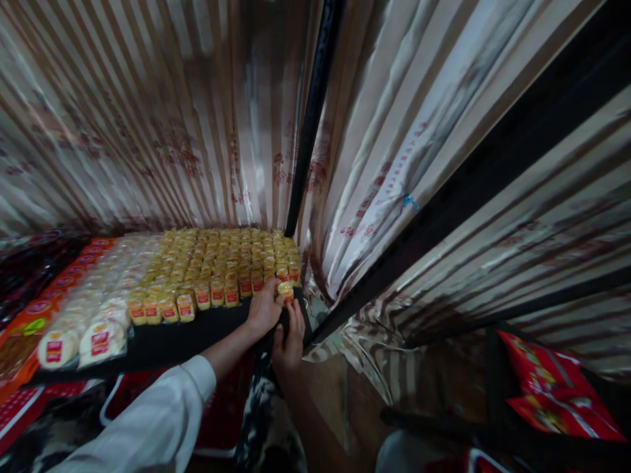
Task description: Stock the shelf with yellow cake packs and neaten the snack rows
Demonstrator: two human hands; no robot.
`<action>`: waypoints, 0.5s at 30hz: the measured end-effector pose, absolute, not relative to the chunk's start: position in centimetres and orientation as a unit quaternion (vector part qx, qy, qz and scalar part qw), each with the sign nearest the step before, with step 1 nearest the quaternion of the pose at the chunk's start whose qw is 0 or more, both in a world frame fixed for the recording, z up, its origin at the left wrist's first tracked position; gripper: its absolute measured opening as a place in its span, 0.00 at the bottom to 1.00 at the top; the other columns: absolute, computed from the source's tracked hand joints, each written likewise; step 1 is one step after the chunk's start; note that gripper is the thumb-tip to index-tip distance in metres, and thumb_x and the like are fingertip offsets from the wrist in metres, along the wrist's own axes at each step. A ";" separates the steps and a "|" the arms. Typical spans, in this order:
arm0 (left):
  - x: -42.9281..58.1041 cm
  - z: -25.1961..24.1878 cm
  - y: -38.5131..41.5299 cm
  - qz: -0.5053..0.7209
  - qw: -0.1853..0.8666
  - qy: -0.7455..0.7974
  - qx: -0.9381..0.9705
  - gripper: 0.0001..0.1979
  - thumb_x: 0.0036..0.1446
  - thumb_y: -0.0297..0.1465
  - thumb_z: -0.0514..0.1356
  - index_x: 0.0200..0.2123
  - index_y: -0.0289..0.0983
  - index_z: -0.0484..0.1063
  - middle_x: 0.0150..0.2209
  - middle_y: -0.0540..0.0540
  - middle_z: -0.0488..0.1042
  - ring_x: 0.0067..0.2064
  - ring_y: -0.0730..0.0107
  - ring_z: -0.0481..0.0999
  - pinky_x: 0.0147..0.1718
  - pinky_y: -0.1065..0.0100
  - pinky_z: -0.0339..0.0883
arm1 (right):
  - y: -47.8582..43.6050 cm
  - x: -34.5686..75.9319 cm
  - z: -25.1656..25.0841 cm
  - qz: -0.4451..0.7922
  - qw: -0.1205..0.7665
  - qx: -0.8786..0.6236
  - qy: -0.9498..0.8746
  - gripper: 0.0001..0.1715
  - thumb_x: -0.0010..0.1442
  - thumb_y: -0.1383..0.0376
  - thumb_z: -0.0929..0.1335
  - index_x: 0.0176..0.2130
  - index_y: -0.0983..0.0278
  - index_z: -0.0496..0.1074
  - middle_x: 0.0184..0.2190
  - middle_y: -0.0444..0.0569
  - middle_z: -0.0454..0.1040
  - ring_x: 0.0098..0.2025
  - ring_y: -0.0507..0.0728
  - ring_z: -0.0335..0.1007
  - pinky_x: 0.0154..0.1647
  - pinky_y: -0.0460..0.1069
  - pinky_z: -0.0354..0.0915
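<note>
At the right end of the display, my left hand [266, 307] is closed around the side of a small yellow wrapped cake [286, 289] with a red label. My right hand [290, 338] is just below; its fingers stretch up to the cake's lower edge, and its thumb stands apart. Beside and behind both hands are tight rows of similar wrapped cakes [217, 263], their red labels facing front. How firmly each fingertip presses is too blurred to make out.
Left of the cakes lie round white packets [101, 341] and orange packets [49, 305] on the black shelf [197, 335]. A dark post [315, 118] and a slanting dark beam [444, 203] stand before striped curtains [197, 118]. Red bags [562, 387] sit at lower right.
</note>
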State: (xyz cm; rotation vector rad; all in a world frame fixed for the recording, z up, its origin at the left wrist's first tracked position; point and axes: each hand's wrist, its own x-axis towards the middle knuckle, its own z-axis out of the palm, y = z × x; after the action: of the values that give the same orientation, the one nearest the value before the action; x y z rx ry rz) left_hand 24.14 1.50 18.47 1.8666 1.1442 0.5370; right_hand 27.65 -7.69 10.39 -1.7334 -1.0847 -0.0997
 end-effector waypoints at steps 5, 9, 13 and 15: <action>27.0 18.5 2.4 0.205 0.373 0.445 0.788 0.15 0.54 0.23 0.54 0.45 0.39 0.67 0.44 0.45 0.71 0.46 0.66 0.70 0.48 0.66 0.61 | -6.7 29.0 8.9 0.003 0.529 -0.732 -0.430 0.27 0.64 0.62 0.54 0.60 0.68 0.55 0.61 0.62 0.54 0.64 0.61 0.49 0.59 0.63 0.55; 28.4 17.8 3.0 0.199 0.341 0.442 0.805 0.16 0.53 0.22 0.53 0.46 0.37 0.68 0.48 0.41 0.67 0.47 0.64 0.69 0.49 0.65 0.61 | -5.9 30.4 8.4 0.043 0.540 -0.732 -0.414 0.28 0.63 0.63 0.53 0.60 0.70 0.54 0.62 0.63 0.53 0.64 0.61 0.48 0.59 0.61 0.56; 29.2 17.3 3.3 0.194 0.325 0.440 0.815 0.17 0.55 0.23 0.51 0.48 0.35 0.68 0.49 0.38 0.66 0.46 0.62 0.71 0.47 0.64 0.62 | -5.1 31.3 8.7 0.063 0.536 -0.732 -0.416 0.31 0.59 0.67 0.53 0.61 0.74 0.52 0.62 0.63 0.53 0.65 0.60 0.46 0.60 0.60 0.54; 29.5 17.1 3.4 0.194 0.324 0.435 0.817 0.17 0.56 0.23 0.51 0.49 0.36 0.68 0.50 0.38 0.66 0.47 0.62 0.71 0.47 0.64 0.63 | -4.8 31.6 8.8 0.056 0.532 -0.733 -0.420 0.32 0.58 0.68 0.54 0.61 0.74 0.52 0.61 0.63 0.54 0.65 0.60 0.47 0.61 0.60 0.53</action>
State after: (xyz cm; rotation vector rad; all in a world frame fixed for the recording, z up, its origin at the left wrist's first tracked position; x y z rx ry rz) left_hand 29.45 3.37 17.09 2.1434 1.1414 0.5081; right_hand 31.60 -4.79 8.76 -1.7488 -1.0008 0.1325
